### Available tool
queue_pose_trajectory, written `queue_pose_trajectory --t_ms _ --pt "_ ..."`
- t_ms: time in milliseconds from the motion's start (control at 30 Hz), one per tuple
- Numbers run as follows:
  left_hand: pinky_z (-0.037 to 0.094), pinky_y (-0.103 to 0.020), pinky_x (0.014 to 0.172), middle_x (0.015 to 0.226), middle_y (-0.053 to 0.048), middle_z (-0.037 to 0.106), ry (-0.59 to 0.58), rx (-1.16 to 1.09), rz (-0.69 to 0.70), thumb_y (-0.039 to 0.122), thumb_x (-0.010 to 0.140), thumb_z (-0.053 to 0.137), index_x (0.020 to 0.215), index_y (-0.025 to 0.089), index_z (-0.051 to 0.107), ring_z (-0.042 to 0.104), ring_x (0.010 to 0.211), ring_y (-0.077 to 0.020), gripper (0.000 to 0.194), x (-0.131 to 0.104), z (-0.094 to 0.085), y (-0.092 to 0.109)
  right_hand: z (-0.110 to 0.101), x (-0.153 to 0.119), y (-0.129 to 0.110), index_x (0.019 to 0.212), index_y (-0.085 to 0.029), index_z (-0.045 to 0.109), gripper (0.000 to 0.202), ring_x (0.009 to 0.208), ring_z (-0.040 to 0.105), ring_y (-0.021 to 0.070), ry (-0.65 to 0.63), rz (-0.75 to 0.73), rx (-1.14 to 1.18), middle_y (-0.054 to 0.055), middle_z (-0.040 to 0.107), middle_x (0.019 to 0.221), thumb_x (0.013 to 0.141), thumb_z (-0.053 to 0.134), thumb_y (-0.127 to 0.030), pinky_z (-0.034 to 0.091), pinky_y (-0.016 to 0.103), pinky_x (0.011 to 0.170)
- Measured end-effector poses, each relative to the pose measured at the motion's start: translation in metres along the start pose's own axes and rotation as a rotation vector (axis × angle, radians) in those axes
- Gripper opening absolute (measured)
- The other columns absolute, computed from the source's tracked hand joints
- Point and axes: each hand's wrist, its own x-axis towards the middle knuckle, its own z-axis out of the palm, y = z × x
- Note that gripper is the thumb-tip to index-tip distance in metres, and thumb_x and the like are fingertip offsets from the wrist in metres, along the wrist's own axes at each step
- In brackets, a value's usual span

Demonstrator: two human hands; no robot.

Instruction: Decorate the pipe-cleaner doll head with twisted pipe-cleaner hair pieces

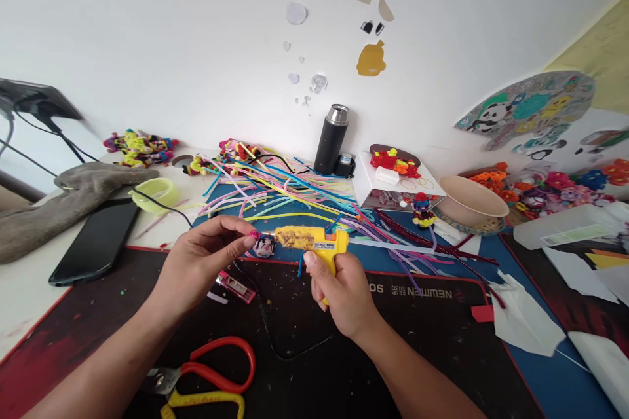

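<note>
My right hand (339, 285) is wrapped round the handle of a yellow glue gun (307, 239), whose nozzle points left. A clear glue stick (388, 245) sticks out of its back end. My left hand (216, 252) pinches a small pink piece (254, 234) between thumb and fingertips, right at the nozzle tip. Just below the nozzle is a small doll head (264, 247) with a white and black face; whether my left fingers also hold it is not clear. A short blue stem (301, 264) shows beside the gun.
Red-and-yellow scissors (216, 366) and a pink lighter (236, 287) lie on the black mat (393, 353). Behind are many pipe cleaners (275, 193), a black thermos (331, 141), a white box (366, 186) and a beige bowl (474, 200). A phone (98, 242) lies left.
</note>
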Motion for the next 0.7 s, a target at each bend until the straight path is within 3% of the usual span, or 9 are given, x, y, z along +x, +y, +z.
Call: queue_pose_trajectory --t_ms 367,700 --pt "0.06 -0.031 0.078 0.092 -0.006 0.08 0.02 0.039 -0.019 0.052 0.071 0.098 0.084 0.024 0.082 0.071 0.085 -0.0234 0.035 0.0001 0.001 0.0024 0.001 -0.0008 -0.0027 0.056 -0.023 0.049 0.067 0.04 0.043 0.0101 -0.009 0.006 0.008 -0.003 0.046 0.044 0.098 0.062 -0.074 0.035 0.026 0.047" --pt "0.06 -0.029 0.081 0.094 -0.004 0.08 0.016 -0.002 -0.033 0.044 0.076 0.097 0.086 0.023 0.083 0.07 0.088 -0.0209 0.027 -0.0004 -0.0003 0.0017 0.0002 -0.0015 -0.0028 0.053 -0.023 0.048 0.07 0.04 0.043 0.01 -0.035 0.008 -0.026 -0.002 0.046 0.042 0.1 0.06 -0.073 0.035 0.027 0.048"
